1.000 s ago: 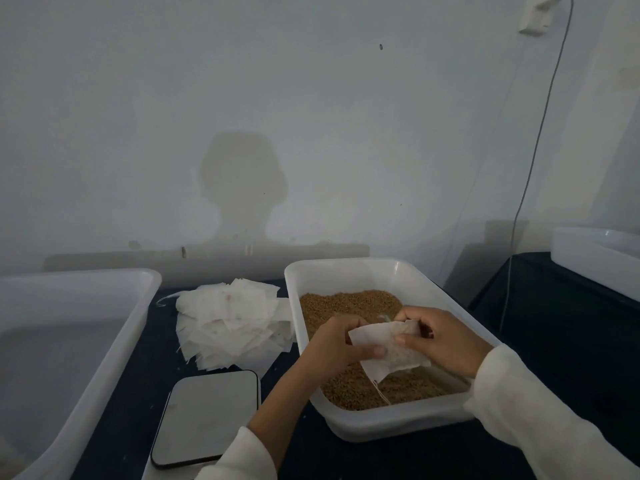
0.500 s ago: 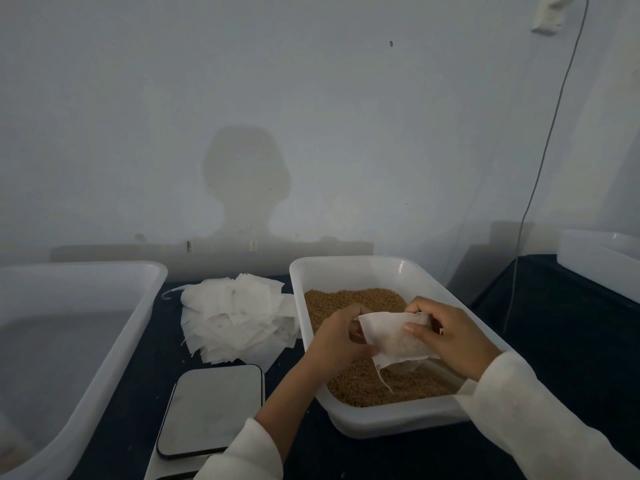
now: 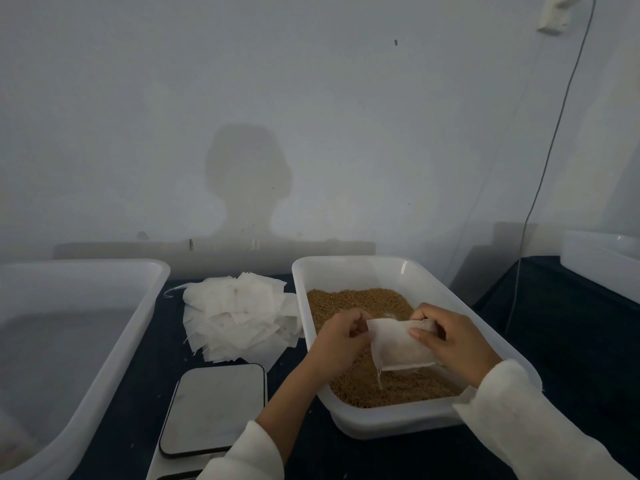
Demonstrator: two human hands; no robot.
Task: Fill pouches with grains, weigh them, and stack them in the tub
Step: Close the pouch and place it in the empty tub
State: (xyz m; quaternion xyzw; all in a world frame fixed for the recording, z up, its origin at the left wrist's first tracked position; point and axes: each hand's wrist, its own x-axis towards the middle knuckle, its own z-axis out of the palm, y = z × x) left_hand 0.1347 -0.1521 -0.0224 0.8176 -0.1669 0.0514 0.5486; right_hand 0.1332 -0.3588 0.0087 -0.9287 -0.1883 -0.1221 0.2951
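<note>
Gauzy white pouch [image 3: 398, 348], pinched over granular brown grains [image 3: 360, 303]

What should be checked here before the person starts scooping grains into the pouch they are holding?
1. Pouch held by both hands: ok, left hand at its left edge, right hand pinching its right side.
2. Pouch mouth open: cannot tell.
3. Pouch over the grain tub, so spills fall back in: ok.
4. Grains enough to fill: ok.
5. Scale platform free: ok, nothing on it.
6. Scale switched on: cannot tell, display out of view.
</note>
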